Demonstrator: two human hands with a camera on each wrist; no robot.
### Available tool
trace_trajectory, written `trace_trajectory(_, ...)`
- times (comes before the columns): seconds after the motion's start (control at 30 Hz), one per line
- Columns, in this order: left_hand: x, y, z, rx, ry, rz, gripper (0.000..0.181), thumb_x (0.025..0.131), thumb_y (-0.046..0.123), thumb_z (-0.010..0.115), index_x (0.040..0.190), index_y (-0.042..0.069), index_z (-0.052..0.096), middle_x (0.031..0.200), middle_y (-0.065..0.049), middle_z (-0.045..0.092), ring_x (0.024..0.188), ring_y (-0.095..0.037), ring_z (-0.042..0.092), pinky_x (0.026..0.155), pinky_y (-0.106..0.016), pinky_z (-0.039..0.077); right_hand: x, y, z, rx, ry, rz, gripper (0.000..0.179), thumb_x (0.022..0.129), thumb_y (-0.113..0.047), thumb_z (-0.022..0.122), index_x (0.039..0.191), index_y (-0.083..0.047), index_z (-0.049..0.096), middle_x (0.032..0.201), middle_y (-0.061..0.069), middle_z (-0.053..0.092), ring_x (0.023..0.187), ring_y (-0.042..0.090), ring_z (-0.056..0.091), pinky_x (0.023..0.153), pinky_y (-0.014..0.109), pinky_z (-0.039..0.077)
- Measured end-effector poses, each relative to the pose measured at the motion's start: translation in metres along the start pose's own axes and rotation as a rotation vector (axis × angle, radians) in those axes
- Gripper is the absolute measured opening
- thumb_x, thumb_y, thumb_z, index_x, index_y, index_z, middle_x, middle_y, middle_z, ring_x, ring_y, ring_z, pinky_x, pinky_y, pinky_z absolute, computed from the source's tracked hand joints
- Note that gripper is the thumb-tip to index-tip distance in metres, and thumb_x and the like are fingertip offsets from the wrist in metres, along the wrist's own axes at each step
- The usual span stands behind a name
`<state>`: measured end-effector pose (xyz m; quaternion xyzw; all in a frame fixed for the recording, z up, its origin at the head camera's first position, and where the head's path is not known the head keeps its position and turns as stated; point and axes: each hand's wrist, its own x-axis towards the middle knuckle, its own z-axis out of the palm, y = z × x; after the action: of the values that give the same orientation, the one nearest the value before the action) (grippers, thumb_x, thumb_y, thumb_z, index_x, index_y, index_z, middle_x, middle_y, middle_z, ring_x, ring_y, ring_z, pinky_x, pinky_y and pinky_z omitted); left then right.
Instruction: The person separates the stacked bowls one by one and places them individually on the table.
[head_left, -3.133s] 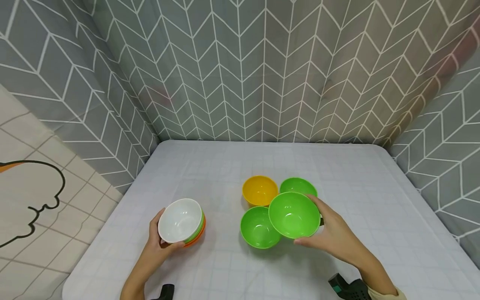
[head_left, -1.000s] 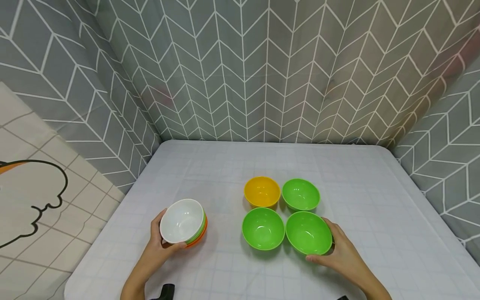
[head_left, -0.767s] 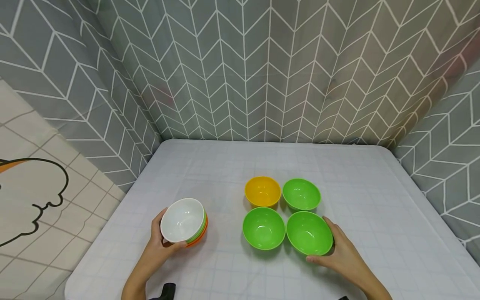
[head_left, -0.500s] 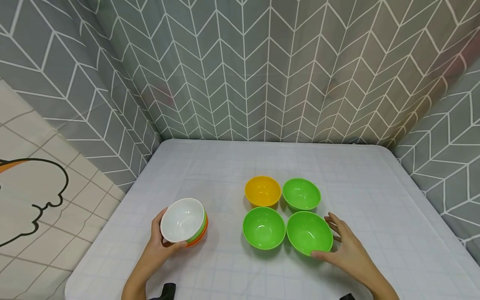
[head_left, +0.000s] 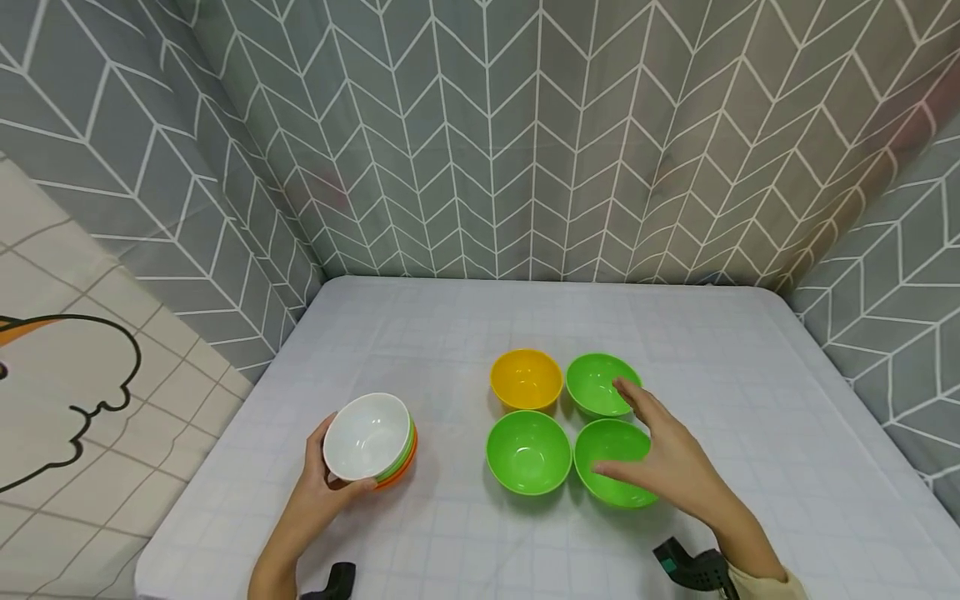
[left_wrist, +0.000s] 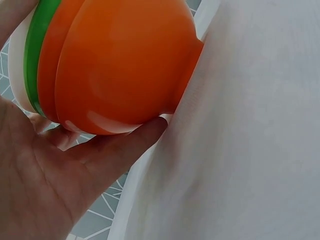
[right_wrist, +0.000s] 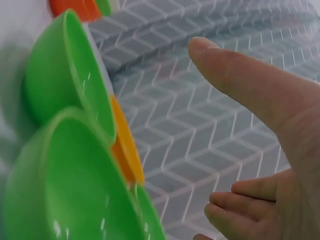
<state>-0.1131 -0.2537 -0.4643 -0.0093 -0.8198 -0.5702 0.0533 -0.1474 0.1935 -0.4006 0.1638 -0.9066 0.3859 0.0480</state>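
Note:
My left hand (head_left: 321, 483) grips a stack of nested bowls at the table's left, thumb and fingers round its sides. A white bowl (head_left: 366, 437) is on top, a green rim shows under it, and orange bowls (left_wrist: 120, 60) are lowest, the base at the table. My right hand (head_left: 667, 450) holds nothing; thumb and fingers spread apart above the near right green bowl (head_left: 611, 487), partly covering it. Around that bowl sit a near left green bowl (head_left: 528, 453), a far right green bowl (head_left: 594, 385) and a yellow bowl (head_left: 525, 379), all upright in a two-by-two group.
A white cloth-covered table (head_left: 420, 333) carries everything. Grey curtains (head_left: 480, 167) with white chevron lines stand behind it and at both sides. A light tiled-pattern cloth (head_left: 82, 400) with a cartoon drawing lies at the left.
My right hand lowered a green bowl to the near right of the group and let go of it. It then rose and moved over that bowl. The left hand stayed on its stack.

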Motion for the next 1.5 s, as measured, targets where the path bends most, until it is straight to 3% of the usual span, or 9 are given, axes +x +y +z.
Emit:
trace_trajectory(0.2,-0.001,0.005,-0.001,0.003,-0.003,-0.021,0.101,0.077,0.008,0.082,0.152,0.012,0.015,0.148,-0.018,0.031,0.126,-0.034,0.039,0.085,-0.019,0.046,0.023,-0.030,0.014,-0.016,-0.057,-0.081,0.111,0.064,-0.050,0.087,0.153,-0.024,0.025,0.153,0.006,0.033,0.136,0.034,0.032,0.100,0.063,0.032)
trace_trajectory(0.43,-0.002,0.006,-0.002,0.003,0.004,-0.026,0.101,0.076,0.008,0.083,0.152,0.012,0.016,0.147,-0.018,0.032,0.126,-0.032,0.039,0.086,-0.019,0.045,0.048,-0.073,0.036,0.075,-0.177,-0.225,0.111,0.064,-0.055,0.085,0.153,-0.026,0.026,0.154,-0.005,0.030,0.137,0.022,0.032,0.104,0.052,0.034)
trace_trajectory(0.63,-0.002,0.005,-0.001,-0.002,0.007,-0.023,0.104,0.073,0.006,0.084,0.151,0.012,0.016,0.147,-0.017,0.033,0.127,-0.031,0.038,0.087,-0.018,0.043,0.069,-0.103,0.058,0.079,-0.312,-0.326,0.110,0.065,-0.061,0.081,0.153,-0.026,0.026,0.153,-0.009,0.031,0.136,0.011,0.033,0.106,0.042,0.035)
trace_trajectory(0.87,-0.002,0.004,0.000,0.009,0.002,-0.022,0.103,0.074,0.008,0.084,0.151,0.012,0.016,0.147,-0.017,0.032,0.128,-0.033,0.038,0.088,-0.020,0.043,0.096,-0.108,0.092,0.071,-0.475,-0.358,0.107,0.069,-0.054,0.082,0.152,-0.015,0.028,0.152,-0.003,0.034,0.134,0.013,0.037,0.106,0.036,0.035)
trace_trajectory(1.27,-0.004,0.003,0.002,0.015,-0.001,0.011,0.102,0.073,0.007,0.084,0.151,0.010,0.017,0.146,-0.018,0.032,0.126,-0.035,0.038,0.087,-0.024,0.046,0.124,-0.119,0.131,-0.016,-0.574,-0.413,0.105,0.072,-0.058,0.078,0.151,-0.009,0.030,0.151,0.002,0.036,0.137,0.015,0.034,0.107,0.037,0.035)
trace_trajectory(1.5,-0.004,0.005,0.001,0.001,-0.006,-0.003,0.102,0.074,0.007,0.084,0.151,0.011,0.016,0.147,-0.018,0.030,0.127,-0.035,0.037,0.086,-0.023,0.046,0.133,-0.130,0.145,0.038,-0.620,-0.534,0.097,0.070,-0.046,0.085,0.145,-0.005,0.038,0.140,0.008,0.048,0.125,0.017,0.046,0.098,0.029,0.042)
